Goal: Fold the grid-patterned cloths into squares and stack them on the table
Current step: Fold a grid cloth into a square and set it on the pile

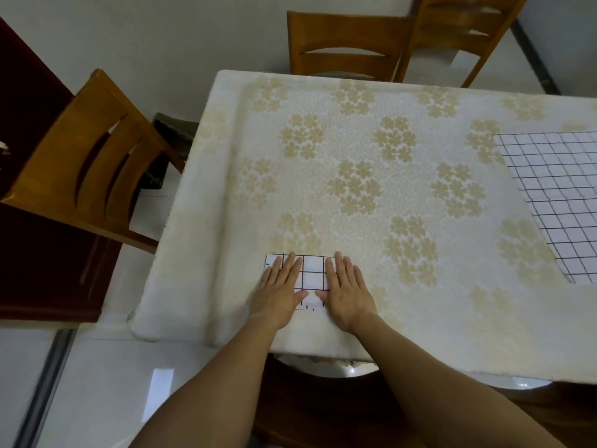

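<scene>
With left hand (279,286) and right hand (347,289) flat, fingers straight, gripping nothing: pressing folded grid cloth (311,273) by near edge of table (200,221); unfolded grid cloth (555,195) at its right.

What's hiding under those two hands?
A small folded grid cloth lies under the left hand and right hand, flat on the flowery tablecloth. Its middle shows; the parts beneath the palms are covered.

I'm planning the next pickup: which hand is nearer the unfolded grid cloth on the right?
Right. The right hand presses the folded cloth on the side facing the unfolded grid cloth; the left hand presses the opposite side.
</scene>
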The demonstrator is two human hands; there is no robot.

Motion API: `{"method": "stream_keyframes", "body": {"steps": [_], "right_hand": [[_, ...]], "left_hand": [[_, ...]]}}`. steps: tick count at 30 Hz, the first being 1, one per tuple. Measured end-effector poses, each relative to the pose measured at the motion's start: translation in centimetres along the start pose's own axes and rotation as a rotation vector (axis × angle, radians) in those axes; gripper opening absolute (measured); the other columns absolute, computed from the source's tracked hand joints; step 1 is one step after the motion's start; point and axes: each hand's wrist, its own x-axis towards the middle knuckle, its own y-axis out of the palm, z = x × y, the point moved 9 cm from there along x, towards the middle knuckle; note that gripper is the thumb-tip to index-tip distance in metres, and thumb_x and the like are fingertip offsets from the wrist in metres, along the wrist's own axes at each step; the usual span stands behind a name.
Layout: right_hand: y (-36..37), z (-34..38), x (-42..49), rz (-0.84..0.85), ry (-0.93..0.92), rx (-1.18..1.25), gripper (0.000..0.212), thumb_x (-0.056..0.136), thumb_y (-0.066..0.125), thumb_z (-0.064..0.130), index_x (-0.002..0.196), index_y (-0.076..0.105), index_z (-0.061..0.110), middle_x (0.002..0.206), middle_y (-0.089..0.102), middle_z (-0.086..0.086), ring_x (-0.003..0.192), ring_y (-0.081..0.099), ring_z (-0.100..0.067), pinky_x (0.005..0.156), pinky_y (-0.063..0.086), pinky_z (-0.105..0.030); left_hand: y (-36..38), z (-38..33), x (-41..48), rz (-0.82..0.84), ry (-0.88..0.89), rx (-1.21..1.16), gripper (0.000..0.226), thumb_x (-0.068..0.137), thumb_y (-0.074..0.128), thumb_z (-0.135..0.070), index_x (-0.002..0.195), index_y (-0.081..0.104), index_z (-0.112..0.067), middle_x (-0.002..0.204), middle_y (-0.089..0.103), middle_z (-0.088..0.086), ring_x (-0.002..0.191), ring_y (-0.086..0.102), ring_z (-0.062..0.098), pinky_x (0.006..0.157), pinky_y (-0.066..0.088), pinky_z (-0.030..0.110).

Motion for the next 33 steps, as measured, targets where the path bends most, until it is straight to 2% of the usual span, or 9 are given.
{"method": "stream_keyframes", "body": {"steps": [2,3,6,8,9,14,22,27,33], "right_hand": [[-1.6,-0.4,-0.7,0.006,0.034,0.045,0.082,0.091,-0.008,0.064,0.155,-0.014,0.012,0.160,-0.026,-0.010,0.150,-0.021,-0.028,0.122,-0.011,-0.040],[-3.1,-0.7,-1.0,-0.028,0.050,0.080,0.076,0.098,0.003,0.059,0.156,-0.007,0.011,0.163,-0.018,-0.009,0.151,-0.014,-0.027,0.123,-0.008,-0.038],[-8.5,-2.1,-2.5,-0.256,0.058,0.164,0.059,0.104,0.037,0.038,0.152,0.029,0.006,0.159,0.028,-0.017,0.148,0.024,-0.035,0.122,0.018,-0.042],[-11.4,-3.6,-3.7,-0.388,0.070,0.155,0.050,0.099,0.050,0.032,0.140,0.047,0.004,0.142,0.051,-0.019,0.132,0.047,-0.037,0.113,0.036,-0.046],[-12.6,-4.5,-4.3,-0.423,0.082,0.139,0.048,0.097,0.054,0.031,0.136,0.052,0.004,0.136,0.056,-0.018,0.126,0.052,-0.037,0.109,0.040,-0.046],[-14.9,-9.8,-9.1,-0.476,0.151,0.074,0.040,0.093,0.057,0.030,0.126,0.060,0.008,0.124,0.063,-0.015,0.117,0.056,-0.036,0.106,0.040,-0.046],[-14.6,-21.1,-22.9,-0.539,0.250,0.088,0.049,0.099,0.046,0.038,0.142,0.046,0.014,0.142,0.051,-0.010,0.132,0.044,-0.030,0.112,0.029,-0.041],[-14.7,-30.2,-34.4,-0.659,0.279,0.136,0.047,0.098,0.049,0.039,0.139,0.050,0.014,0.137,0.055,-0.010,0.126,0.049,-0.031,0.107,0.036,-0.043],[-14.6,-39.3,-44.9,-0.713,0.306,0.183,0.045,0.098,0.050,0.039,0.137,0.053,0.015,0.136,0.056,-0.008,0.125,0.051,-0.027,0.109,0.038,-0.042]], "left_hand": [[-1.7,-0.5,-0.2,-0.041,-0.018,-0.043,0.067,0.105,0.036,-0.045,0.160,0.004,-0.023,0.168,-0.008,-0.004,0.154,-0.013,0.022,0.125,-0.006,0.040],[-3.1,-0.8,-0.1,-0.116,-0.025,-0.076,0.063,0.104,0.042,-0.038,0.159,0.016,-0.022,0.168,0.004,-0.001,0.155,-0.006,0.024,0.125,-0.004,0.041],[-8.0,-2.5,0.3,-0.359,0.009,-0.161,0.049,0.097,0.056,-0.027,0.145,0.048,-0.017,0.154,0.042,0.006,0.149,0.026,0.030,0.124,0.012,0.045],[-10.3,-4.7,0.9,-0.414,0.070,-0.170,0.042,0.096,0.058,-0.025,0.136,0.057,-0.016,0.144,0.054,0.006,0.140,0.039,0.031,0.121,0.021,0.045],[-11.3,-6.1,1.2,-0.412,0.097,-0.170,0.040,0.096,0.058,-0.026,0.135,0.058,-0.017,0.141,0.056,0.005,0.137,0.042,0.029,0.121,0.023,0.043],[-13.7,-14.5,0.0,-0.366,0.271,-0.090,0.038,0.098,0.056,-0.033,0.134,0.057,-0.022,0.138,0.058,0.000,0.133,0.047,0.022,0.117,0.028,0.041],[-10.2,-28.8,-5.9,-0.332,0.293,-0.047,0.038,0.099,0.053,-0.037,0.134,0.056,-0.023,0.140,0.055,0.002,0.129,0.049,0.025,0.113,0.033,0.039],[-8.1,-41.0,-11.1,-0.439,0.332,-0.086,0.037,0.098,0.053,-0.040,0.133,0.056,-0.025,0.138,0.054,0.001,0.126,0.052,0.024,0.112,0.037,0.042],[-5.2,-54.4,-15.7,-0.463,0.398,-0.063,0.036,0.098,0.053,-0.040,0.130,0.059,-0.025,0.135,0.055,0.000,0.126,0.051,0.023,0.111,0.033,0.039]]}}
